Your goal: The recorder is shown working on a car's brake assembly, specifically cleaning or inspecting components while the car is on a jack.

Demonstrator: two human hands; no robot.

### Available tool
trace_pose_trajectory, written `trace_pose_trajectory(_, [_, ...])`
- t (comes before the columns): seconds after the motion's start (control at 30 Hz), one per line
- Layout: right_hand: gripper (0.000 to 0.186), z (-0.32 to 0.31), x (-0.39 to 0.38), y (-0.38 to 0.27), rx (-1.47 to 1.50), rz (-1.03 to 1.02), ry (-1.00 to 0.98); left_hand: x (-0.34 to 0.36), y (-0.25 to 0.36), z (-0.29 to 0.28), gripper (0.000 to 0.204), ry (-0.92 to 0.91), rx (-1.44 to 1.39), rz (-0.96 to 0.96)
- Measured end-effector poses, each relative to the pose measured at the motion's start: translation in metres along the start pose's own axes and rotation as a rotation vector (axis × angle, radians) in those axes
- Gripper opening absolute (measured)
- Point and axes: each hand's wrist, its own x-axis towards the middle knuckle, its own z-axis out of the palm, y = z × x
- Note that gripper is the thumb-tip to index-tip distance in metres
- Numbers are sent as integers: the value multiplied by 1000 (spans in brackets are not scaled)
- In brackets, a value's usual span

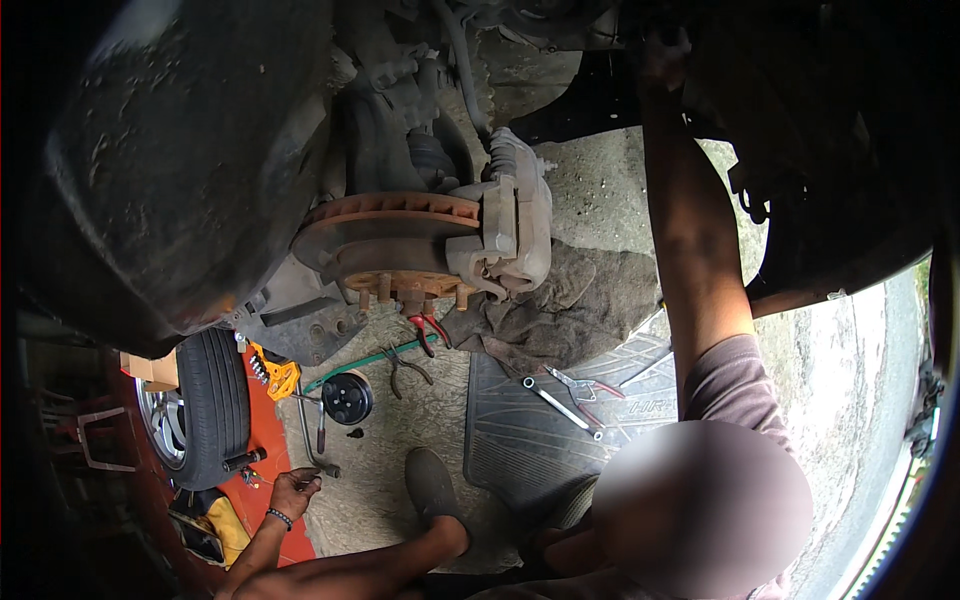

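Observation:
My left hand (296, 488), with a beaded band at the wrist, is low at left, fingers curled beside a bent wrench (309, 445); what they hold is unclear. My right arm reaches up the right side; its hand (663, 60) sits in shadow among dark vehicle parts, fingers unclear. Left of that arm are a rusty brake disc (370, 240) and a grey caliper (525, 240). Below them lie a dark cloth (560, 300), red-handled pliers (428, 333), smaller pliers (408, 375), a green strip (355, 365) and a black round part (345, 397).
A grey mat (510, 450) bears a ring spanner (560, 408) and locking pliers (590, 390). At left are a tyred wheel (210, 400), cardboard box (150, 370), yellow socket case (275, 370) and yellow-black bag (215, 530). Dark bodywork (180, 170) overhangs the upper left. My sandalled foot (432, 485) is at lower centre.

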Motion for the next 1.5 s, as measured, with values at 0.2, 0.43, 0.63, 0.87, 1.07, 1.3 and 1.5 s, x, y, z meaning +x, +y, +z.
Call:
trace_pose_trajectory(0.2, [65,-19,30,8,276,-241,-16,28,2,12,23,-22,-67,61])
trace_pose_trajectory(0.43, [64,-39,2,-5,-134,-413,-119,20,9,7,22,-25,-66,20])
trace_pose_trajectory(0.63, [57,11,113,81,390,-547,-392,49,9,19,22,-80,-39,96])
trace_pose_trajectory(0.87, [42,-24,12,-1,68,-396,-124,26,1,5,20,-57,-32,34])
trace_pose_trajectory(1.07, [44,-2,64,46,48,-653,-85,37,11,11,20,-94,4,41])
trace_pose_trajectory(1.3, [40,-10,18,9,79,-287,-130,23,14,4,18,-84,39,8])
trace_pose_trajectory(1.5, [42,-13,22,1,238,-178,-61,34,11,10,18,-89,52,70])
